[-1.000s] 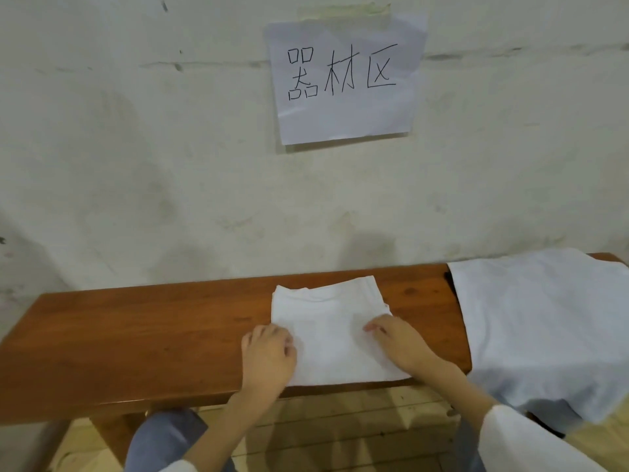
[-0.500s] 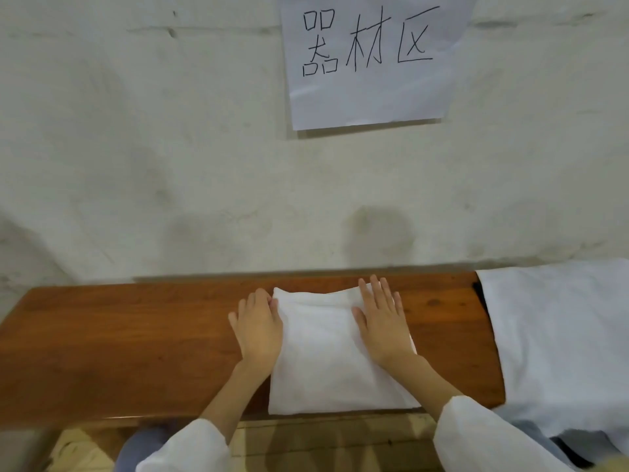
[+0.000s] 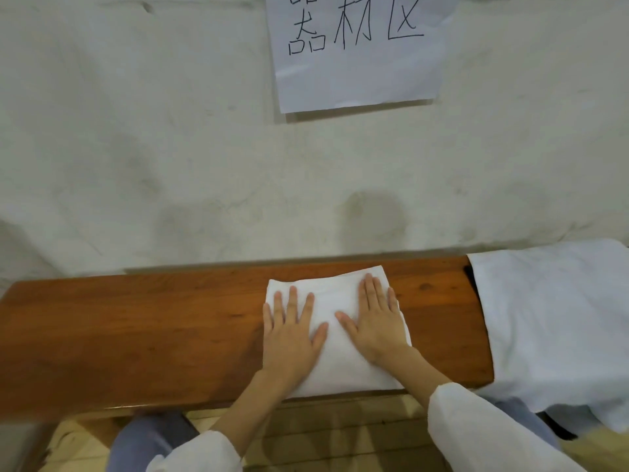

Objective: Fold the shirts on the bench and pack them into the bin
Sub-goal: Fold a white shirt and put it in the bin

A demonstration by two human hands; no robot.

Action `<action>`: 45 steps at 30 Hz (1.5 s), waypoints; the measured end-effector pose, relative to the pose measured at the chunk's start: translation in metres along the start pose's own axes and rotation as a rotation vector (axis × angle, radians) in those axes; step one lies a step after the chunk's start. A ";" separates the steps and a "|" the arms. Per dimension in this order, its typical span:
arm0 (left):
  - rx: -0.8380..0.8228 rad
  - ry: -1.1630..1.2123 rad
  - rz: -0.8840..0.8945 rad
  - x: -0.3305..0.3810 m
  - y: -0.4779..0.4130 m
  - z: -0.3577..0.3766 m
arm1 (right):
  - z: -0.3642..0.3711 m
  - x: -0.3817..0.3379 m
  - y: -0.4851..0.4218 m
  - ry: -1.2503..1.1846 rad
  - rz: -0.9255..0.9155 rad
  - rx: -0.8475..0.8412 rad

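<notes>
Your left hand (image 3: 291,335) and right hand (image 3: 376,325) both lie flat, fingers straight and spread, palms pressing down on the folded white shirt (image 3: 335,366) — neither one grips anything. The shirt sits as a compact rectangle in the middle of the wooden bench (image 3: 136,335), with its near edge right at the bench's front lip. That is the first risk: if you drag your palms back toward yourself while smoothing, the cloth may slide off the lip and the fold opens. Your left hand sits right at the shirt's left edge, so a sideways sweep there may peel the top layer back. When you lift the bundle, take it from underneath with both hands; pinched by one corner, the layers will likely fall apart. To your right, a second, unfolded white shirt (image 3: 551,318) drapes over the bench's end and hangs past the front — a careless elbow could pull it down. The bin is not in view, so you must turn to find it while carrying the bundle. Beyond, a handwritten paper sign (image 3: 357,73) hangs on the wall.
</notes>
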State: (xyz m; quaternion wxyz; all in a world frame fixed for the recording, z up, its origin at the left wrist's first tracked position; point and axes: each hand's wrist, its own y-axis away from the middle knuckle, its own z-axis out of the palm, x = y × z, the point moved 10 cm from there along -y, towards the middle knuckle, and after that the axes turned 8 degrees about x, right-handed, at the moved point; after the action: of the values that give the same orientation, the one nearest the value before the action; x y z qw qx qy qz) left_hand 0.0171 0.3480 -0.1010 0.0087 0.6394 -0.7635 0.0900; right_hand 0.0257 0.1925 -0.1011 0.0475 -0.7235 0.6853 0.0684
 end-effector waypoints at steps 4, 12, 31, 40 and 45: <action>-0.118 -0.050 -0.001 0.002 -0.002 0.002 | -0.001 0.001 -0.005 -0.019 -0.013 -0.106; 0.292 0.150 -0.216 -0.030 0.032 -0.053 | -0.058 0.053 0.038 -0.381 0.247 0.094; -0.025 1.258 -0.774 -0.035 0.091 -0.037 | -0.050 0.076 0.091 -0.744 0.628 0.110; -0.432 1.478 -0.523 0.103 0.082 -0.051 | -0.104 0.167 0.171 -0.909 0.595 0.186; -0.613 1.425 -0.345 0.229 0.091 -0.050 | -0.102 0.264 0.271 -1.046 0.890 0.255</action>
State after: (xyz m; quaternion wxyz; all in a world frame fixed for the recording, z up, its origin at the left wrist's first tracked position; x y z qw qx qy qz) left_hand -0.1190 0.1471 -0.0337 0.6847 0.5062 -0.4550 0.2609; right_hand -0.2280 -0.0992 -0.0369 0.4233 -0.2347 0.8065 0.3396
